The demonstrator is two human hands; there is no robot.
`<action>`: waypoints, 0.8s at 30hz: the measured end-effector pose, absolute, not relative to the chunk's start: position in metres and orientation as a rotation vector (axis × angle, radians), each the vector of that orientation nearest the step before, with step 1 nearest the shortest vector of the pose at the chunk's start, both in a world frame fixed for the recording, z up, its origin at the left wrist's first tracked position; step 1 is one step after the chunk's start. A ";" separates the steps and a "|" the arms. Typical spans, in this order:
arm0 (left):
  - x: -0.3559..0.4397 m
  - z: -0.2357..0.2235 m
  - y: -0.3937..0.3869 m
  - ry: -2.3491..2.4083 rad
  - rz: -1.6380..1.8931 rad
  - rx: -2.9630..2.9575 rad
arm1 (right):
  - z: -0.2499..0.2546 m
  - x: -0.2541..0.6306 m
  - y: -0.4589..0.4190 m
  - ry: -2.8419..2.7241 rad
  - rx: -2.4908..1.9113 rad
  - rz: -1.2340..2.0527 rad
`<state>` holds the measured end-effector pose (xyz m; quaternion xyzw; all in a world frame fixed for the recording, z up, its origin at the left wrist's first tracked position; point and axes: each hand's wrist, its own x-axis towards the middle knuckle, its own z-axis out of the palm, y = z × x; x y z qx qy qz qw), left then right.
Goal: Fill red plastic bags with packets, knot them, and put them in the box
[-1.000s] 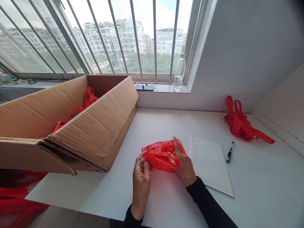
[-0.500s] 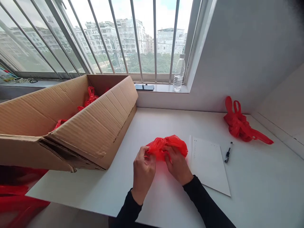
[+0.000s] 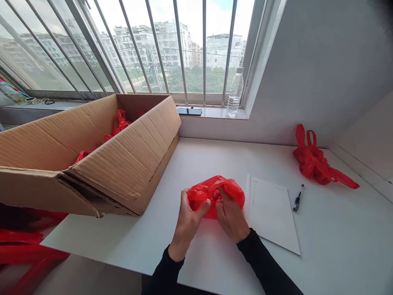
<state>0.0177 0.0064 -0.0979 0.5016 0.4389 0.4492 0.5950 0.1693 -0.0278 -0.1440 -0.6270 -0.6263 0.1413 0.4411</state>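
Note:
A thin red plastic bag (image 3: 204, 184) is between my hands, just above or on the white table; its mouth is spread and faces me. My left hand (image 3: 189, 215) grips the bag's left side, thumb in front and fingers behind. On the right, my right hand (image 3: 231, 213) has its fingers at the bag's opening, some of them inside and hidden by the film. Crumpled red material shows within, but I cannot make out what it is. Just right of the bag lies a white notepad (image 3: 273, 213) with small writing along its left edge.
An open cardboard box (image 3: 138, 159) with red bags (image 3: 121, 123) inside stands at left. A knotted red bag (image 3: 316, 164) lies at the back right, near a black pen (image 3: 297, 200). A water bottle (image 3: 235, 94) and a phone (image 3: 189, 111) rest on the sill.
The bag's mouth has been pulled wider, and the crumpled inside now shows. My left thumb has come across the front of the bag. The view has shifted slightly.

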 end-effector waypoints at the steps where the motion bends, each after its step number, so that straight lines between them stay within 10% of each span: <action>1: 0.019 -0.100 0.009 1.045 1.069 1.183 | -0.142 0.170 -0.028 -1.552 -1.555 0.337; 13: 0.014 -0.123 0.045 1.013 1.459 1.017 | -0.157 0.167 -0.021 -1.601 -1.767 0.364; 24: 0.002 -0.127 0.059 0.752 1.110 0.995 | -0.164 0.167 -0.015 -1.768 -1.839 0.402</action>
